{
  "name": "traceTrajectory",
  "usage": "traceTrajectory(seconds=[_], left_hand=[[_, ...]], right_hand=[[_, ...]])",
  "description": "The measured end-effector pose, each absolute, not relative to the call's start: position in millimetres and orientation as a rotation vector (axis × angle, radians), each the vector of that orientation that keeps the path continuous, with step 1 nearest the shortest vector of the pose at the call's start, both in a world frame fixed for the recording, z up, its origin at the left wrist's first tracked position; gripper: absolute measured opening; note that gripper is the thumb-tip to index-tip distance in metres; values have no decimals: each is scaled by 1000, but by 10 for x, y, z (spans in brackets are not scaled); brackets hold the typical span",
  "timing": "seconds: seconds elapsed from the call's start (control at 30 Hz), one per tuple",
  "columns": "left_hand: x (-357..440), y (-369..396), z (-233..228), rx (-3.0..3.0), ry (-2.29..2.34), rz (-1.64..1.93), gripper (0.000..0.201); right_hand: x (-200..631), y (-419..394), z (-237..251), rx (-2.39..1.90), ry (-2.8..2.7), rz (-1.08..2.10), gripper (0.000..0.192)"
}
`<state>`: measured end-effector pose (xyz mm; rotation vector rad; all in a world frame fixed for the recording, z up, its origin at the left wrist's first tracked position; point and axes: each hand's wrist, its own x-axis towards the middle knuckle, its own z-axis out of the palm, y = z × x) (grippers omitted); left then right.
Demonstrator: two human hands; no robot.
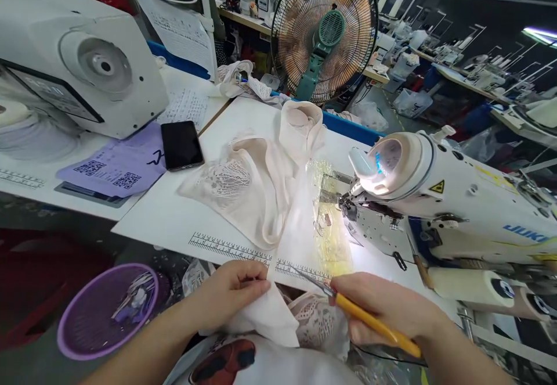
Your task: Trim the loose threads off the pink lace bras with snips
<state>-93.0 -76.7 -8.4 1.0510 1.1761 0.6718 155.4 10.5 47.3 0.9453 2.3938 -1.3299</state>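
Observation:
My left hand [232, 289] is closed in a pinch on a piece of white fabric [265, 315], which hangs over my lap below the table's front edge. In my right hand [383, 306] is a pair of thread snips [369, 321] with an orange handle; the pointed metal tip reaches left over the printed ruler. Cream lace fabric [322, 318] lies between my hands, low at the table edge. Ahead of them, a cream lace garment piece [248, 184] is spread on the white table [174, 216], joining a rolled cream band [300, 123].
A JUKI sewing machine [435, 182] stands at the right with its lamp lit, beside yellow tape [333, 240] on the table. Another machine [87, 60], a phone [181, 146] and purple paper [117, 164] are left. A fan [324, 31] stands behind; a purple basket [65, 327] is below left.

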Motion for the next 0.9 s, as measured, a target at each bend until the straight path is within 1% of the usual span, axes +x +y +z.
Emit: traceTrajectory(seconds=[0.07, 0.13, 0.43, 0.57, 0.73, 0.83, 0.9], left_hand=[[-932, -778, -93, 1061, 1192, 672, 23], [-936, -785, -111, 1053, 1187, 673, 23], [-1004, -798, -170, 956, 1141, 686, 25], [-1040, -776, -131, 926, 1115, 696, 25], [-1069, -778, -204, 917, 1078, 716, 25], [-1077, -806, -246, 921, 1067, 724, 28], [-1095, -792, -182, 967, 1116, 730, 33]], right_hand=[[1456, 233, 520, 782, 2333, -1188, 36], [1342, 310, 517, 720, 2310, -1099, 38], [1090, 435, 461, 578, 2315, -963, 36], [1047, 495, 467, 495, 2283, -911, 40], [977, 526, 436, 491, 2297, -860, 39], [942, 538, 413, 572, 2270, -864, 40], [959, 522, 415, 650, 2280, -866, 35]])
